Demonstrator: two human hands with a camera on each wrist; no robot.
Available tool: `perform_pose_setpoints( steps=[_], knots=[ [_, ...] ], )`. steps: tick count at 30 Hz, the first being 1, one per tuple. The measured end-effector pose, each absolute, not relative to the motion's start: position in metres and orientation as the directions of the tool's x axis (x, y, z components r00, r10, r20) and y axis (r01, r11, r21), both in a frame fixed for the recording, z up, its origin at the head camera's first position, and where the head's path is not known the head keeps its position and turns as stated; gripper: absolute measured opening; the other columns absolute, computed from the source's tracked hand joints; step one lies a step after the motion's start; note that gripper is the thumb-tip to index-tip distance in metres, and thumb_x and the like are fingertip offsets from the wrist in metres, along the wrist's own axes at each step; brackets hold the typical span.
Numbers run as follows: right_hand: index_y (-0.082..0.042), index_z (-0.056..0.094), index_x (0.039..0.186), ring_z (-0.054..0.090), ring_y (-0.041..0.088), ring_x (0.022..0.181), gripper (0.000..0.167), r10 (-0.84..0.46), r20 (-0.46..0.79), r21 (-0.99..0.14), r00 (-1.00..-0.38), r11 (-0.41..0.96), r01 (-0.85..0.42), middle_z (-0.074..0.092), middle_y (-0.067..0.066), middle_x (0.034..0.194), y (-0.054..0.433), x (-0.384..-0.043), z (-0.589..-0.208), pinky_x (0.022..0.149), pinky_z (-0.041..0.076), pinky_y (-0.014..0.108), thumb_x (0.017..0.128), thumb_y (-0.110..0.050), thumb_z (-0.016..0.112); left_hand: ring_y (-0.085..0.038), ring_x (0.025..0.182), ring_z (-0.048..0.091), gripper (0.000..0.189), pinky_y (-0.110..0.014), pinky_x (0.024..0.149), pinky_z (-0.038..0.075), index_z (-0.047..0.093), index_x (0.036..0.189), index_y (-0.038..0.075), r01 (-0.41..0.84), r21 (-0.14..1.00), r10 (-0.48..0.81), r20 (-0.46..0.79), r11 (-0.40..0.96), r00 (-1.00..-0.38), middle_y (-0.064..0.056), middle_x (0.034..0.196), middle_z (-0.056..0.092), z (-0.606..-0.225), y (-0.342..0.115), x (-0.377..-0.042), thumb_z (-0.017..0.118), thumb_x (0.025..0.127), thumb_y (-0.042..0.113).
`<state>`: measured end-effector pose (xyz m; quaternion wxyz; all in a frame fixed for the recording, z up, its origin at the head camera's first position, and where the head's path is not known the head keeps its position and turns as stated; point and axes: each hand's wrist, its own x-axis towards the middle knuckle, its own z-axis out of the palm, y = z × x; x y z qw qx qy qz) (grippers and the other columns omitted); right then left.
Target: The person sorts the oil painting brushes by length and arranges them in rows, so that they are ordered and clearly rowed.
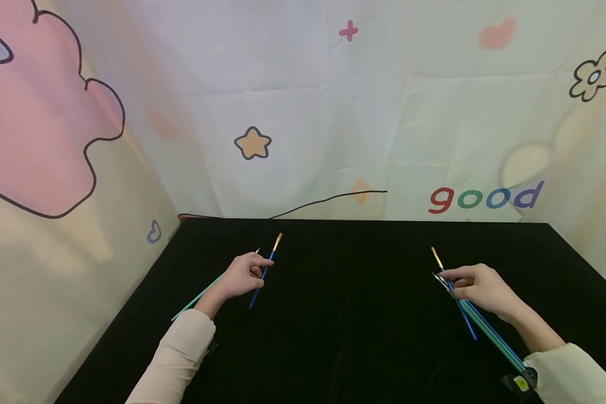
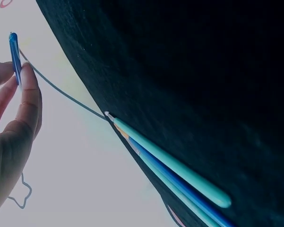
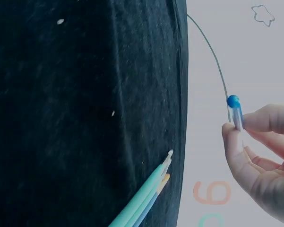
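Note:
Between thumb and fingertips, my left hand (image 1: 244,274) pinches a blue paintbrush (image 1: 254,299), its gold-and-orange bristle end pointing away from me. A second blue paintbrush (image 1: 467,321) is pinched the same way in my right hand (image 1: 480,287), tilted with its bristle end up and to the left. Under the left forearm lie teal paintbrushes (image 2: 175,163) with a blue paintbrush (image 2: 167,170) between them, mostly hidden in the head view. Teal paintbrushes (image 3: 139,196) and one blue paintbrush (image 3: 147,208) lie side by side beneath the right hand and wrist.
A black cloth covers the table (image 1: 353,314). Its far edge meets a pale printed curtain (image 1: 303,112), which also runs along both sides. A dark wrist device (image 1: 521,381) sits at the right cuff.

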<state>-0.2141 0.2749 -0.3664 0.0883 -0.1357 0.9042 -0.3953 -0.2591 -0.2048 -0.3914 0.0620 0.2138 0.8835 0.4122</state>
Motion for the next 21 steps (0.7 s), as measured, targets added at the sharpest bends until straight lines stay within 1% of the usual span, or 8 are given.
perform_pose_setpoints(
  steps=[6,13,16,21],
  knots=[
    [0.008,0.054,0.120,0.059,0.023,0.084,0.041,-0.311,-0.053,-0.743,-0.949,0.647,-0.171,0.061,0.020,0.100,0.265,-0.219,-0.367,0.067,0.050,0.036,0.081,-0.003,0.059,-0.015,0.074,0.054,0.043,-0.032,0.071,0.051,0.053,0.119,-0.011,0.325,0.765,0.440,0.061,0.556,-0.896,-0.016,0.097,0.051,-0.389,-0.199,-0.261,0.058,0.077,-0.013],
    [0.008,0.053,0.120,0.060,0.025,0.088,0.040,-0.311,-0.028,-0.751,-0.950,0.634,-0.185,0.060,0.023,0.104,0.253,-0.226,-0.367,0.072,0.050,0.040,0.082,-0.004,0.059,-0.018,0.079,0.054,0.043,-0.029,0.065,0.050,0.054,0.120,-0.009,0.278,0.779,0.414,0.027,0.561,-0.910,-0.014,0.101,0.049,-0.388,-0.189,-0.268,0.057,0.078,-0.012],
    [0.009,0.052,0.121,0.060,0.026,0.088,0.041,-0.309,-0.026,-0.764,-0.951,0.619,-0.180,0.060,0.024,0.104,0.248,-0.230,-0.368,0.074,0.050,0.041,0.082,-0.002,0.058,-0.019,0.081,0.055,0.043,-0.029,0.066,0.050,0.054,0.121,-0.007,0.258,0.786,0.405,0.010,0.562,-0.914,-0.014,0.104,0.049,-0.388,-0.183,-0.271,0.058,0.078,-0.011],
    [0.010,0.051,0.122,0.061,0.026,0.086,0.042,-0.295,-0.022,-0.787,-0.955,0.594,-0.165,0.061,0.024,0.104,0.237,-0.235,-0.370,0.076,0.049,0.044,0.082,-0.002,0.057,-0.019,0.082,0.056,0.043,-0.029,0.066,0.049,0.055,0.120,-0.006,0.250,0.789,0.390,0.015,0.561,-0.921,-0.014,0.104,0.051,-0.391,-0.175,-0.275,0.059,0.078,-0.010]
  ],
)
